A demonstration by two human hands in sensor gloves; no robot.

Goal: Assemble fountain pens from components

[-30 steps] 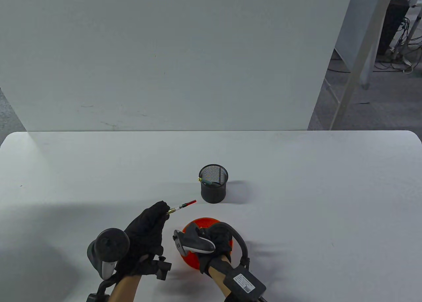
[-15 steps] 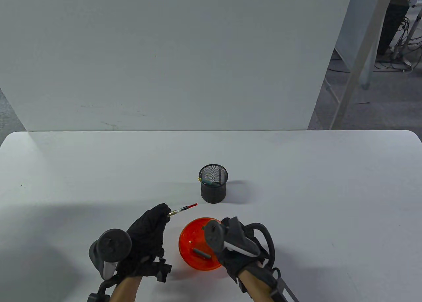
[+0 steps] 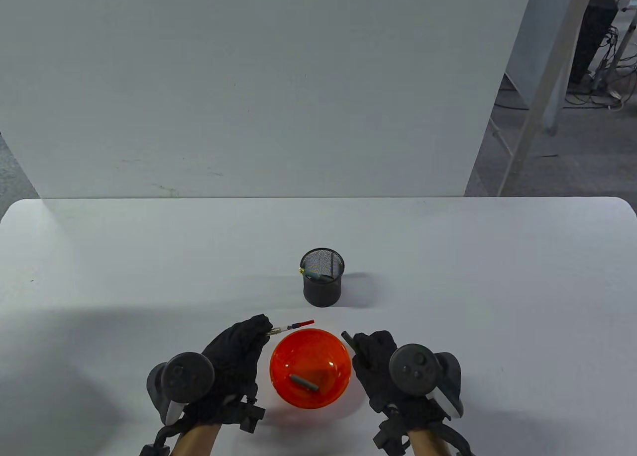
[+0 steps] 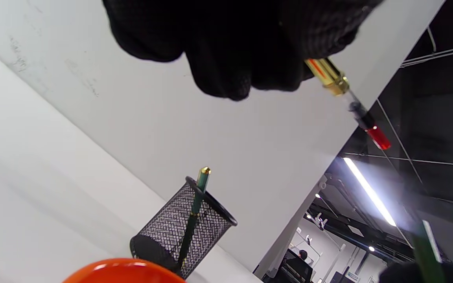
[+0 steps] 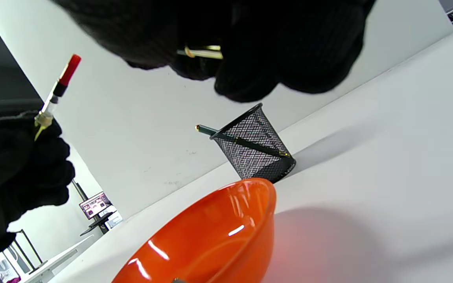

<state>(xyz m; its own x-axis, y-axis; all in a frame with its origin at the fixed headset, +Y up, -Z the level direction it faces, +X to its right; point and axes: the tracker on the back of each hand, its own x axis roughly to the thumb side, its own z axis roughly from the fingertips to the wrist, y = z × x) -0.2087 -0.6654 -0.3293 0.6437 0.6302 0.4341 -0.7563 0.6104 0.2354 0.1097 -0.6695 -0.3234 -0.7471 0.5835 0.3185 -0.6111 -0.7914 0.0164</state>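
white tabletop (image 3: 497,287) with a pale panel behind it is what i'm working over. at my 12 o'clock stands the mesh pen cup (image 3: 323,283) with a finished green pen (image 4: 195,212) leaning inside. nearer me sits the orange bowl (image 3: 328,349), one grey part (image 3: 304,382) lying in it. my left hand (image 3: 234,361) pinches the nib section (image 3: 293,325) by its gold collar at the bowl's 11 o'clock, the red-tipped converter pointing toward 2 o'clock. my right hand (image 3: 378,371) is curled around a dark barrel (image 3: 348,338) at the bowl's 3 o'clock. i judge both pieces light, rigid and slick; the clear converter looks fragile, so i'd hold the collar and barrel body, not the tube.
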